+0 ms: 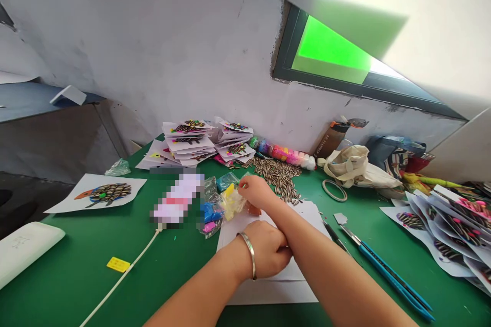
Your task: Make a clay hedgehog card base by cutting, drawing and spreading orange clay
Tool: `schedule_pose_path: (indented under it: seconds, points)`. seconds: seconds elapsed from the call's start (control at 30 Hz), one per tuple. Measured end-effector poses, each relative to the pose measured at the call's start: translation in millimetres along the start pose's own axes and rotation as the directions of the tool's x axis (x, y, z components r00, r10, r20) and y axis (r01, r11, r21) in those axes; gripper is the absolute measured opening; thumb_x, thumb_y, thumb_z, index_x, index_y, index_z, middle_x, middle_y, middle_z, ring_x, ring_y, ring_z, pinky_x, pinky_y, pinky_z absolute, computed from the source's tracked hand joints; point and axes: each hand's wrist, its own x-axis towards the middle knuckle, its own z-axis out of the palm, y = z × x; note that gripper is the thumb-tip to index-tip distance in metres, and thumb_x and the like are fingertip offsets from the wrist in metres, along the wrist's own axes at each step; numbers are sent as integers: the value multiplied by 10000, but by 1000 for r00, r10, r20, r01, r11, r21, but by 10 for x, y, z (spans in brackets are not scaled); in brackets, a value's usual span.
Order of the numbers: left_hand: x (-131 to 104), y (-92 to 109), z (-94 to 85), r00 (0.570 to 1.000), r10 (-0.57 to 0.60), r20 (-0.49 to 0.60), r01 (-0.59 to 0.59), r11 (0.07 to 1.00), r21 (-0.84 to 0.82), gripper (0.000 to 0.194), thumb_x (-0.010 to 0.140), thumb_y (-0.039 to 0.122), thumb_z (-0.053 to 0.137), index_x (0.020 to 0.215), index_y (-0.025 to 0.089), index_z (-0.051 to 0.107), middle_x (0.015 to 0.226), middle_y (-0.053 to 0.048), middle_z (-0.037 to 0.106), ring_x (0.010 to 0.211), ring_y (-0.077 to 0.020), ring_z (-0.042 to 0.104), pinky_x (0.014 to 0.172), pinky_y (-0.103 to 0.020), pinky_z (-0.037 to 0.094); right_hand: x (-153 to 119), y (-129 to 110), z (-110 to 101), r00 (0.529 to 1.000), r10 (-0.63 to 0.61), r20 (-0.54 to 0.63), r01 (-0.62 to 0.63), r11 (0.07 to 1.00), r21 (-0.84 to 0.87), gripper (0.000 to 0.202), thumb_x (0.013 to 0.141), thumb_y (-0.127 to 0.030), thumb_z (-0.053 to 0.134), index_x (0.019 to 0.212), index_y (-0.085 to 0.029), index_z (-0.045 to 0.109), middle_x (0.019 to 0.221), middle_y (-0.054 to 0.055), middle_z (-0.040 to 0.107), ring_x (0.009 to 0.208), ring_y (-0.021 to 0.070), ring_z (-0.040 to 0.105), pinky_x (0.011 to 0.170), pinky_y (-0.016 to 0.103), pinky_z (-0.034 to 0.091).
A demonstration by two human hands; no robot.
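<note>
My left hand, with a silver bangle at the wrist, is curled closed over the stack of white paper; whatever it may hold is hidden. Crossing above it, my right hand reaches to the far edge of the paper, its fingers bent together beside a clear bag with yellow clay. What those fingertips grip is too small to make out. An orange-brown piece shows just under that hand. Bags with blue clay and pink clay lie to the left.
Striped seeds are heaped behind the paper. Blue tweezers and a tape roll lie right. Seed-decorated cards are stacked at the back, more at right. A cable runs across the left.
</note>
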Motion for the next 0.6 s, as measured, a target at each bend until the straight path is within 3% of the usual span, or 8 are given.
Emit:
schedule_pose_path:
  seconds: [0.13, 0.23, 0.3, 0.37, 0.4, 0.43, 0.5, 0.6]
  points:
    - [20, -23, -32, 999, -43, -33, 39, 993, -110, 279, 808, 267, 510, 575, 214, 653, 542, -5, 643, 505, -142, 548, 489, -237, 339, -127, 77, -254, 992, -44, -119, 71, 971, 228, 195, 759, -285, 504, 806, -199, 674, 738, 2, 643, 664, 139, 537, 579, 233, 383]
    - [41, -79, -158, 973, -168, -160, 130, 965, -227, 341, 813, 282, 508, 488, 192, 561, 467, 13, 564, 484, -121, 512, 499, -229, 342, -368, 179, -507, 983, -22, -184, 85, 935, 344, 231, 775, -327, 492, 842, -183, 659, 699, -4, 601, 612, 122, 494, 540, 228, 369]
    - [56, -141, -260, 915, -324, -240, 233, 910, -342, 384, 824, 356, 501, 482, 185, 535, 461, 15, 541, 461, -114, 505, 480, -226, 350, -573, 267, -650, 980, 18, -200, 64, 916, 395, 228, 773, -335, 504, 834, -175, 656, 645, -8, 562, 569, 115, 454, 509, 230, 348]
    - [75, -206, -323, 797, -515, -315, 330, 808, -488, 424, 844, 465, 463, 548, 181, 569, 473, 14, 553, 439, -111, 503, 463, -221, 371, -780, 352, -747, 982, 77, -170, 14, 878, 478, 205, 765, -334, 536, 815, -176, 657, 611, -17, 524, 559, 111, 426, 507, 232, 335]
    - [86, -230, -329, 761, -564, -321, 345, 771, -536, 445, 835, 521, 465, 582, 175, 585, 511, 6, 579, 450, -111, 517, 460, -218, 384, -876, 387, -774, 985, 102, -136, -18, 857, 515, 193, 760, -334, 554, 808, -180, 659, 610, -20, 515, 561, 110, 417, 509, 232, 329]
    - [99, -246, -314, 753, -593, -286, 354, 731, -583, 455, 812, 571, 482, 638, 169, 606, 555, -2, 604, 465, -114, 538, 460, -215, 400, -963, 416, -786, 989, 113, -100, -41, 840, 540, 183, 758, -335, 568, 799, -183, 661, 618, -21, 514, 567, 109, 412, 514, 232, 325]
    - [125, -248, -236, 794, -595, -123, 359, 623, -695, 485, 756, 632, 526, 771, 159, 630, 639, -15, 632, 489, -121, 574, 458, -216, 435, -1107, 459, -768, 995, 91, -37, -55, 825, 562, 171, 756, -337, 586, 771, -185, 663, 652, -15, 531, 594, 112, 420, 536, 234, 330]
    - [159, -199, -73, 855, -511, 86, 377, 499, -780, 509, 699, 649, 581, 729, 142, 614, 648, -23, 622, 430, -109, 553, 401, -217, 435, -1250, 518, -673, 997, 83, 0, -65, 779, 624, 195, 753, -367, 608, 774, -183, 666, 676, -7, 539, 614, 120, 439, 557, 237, 341]
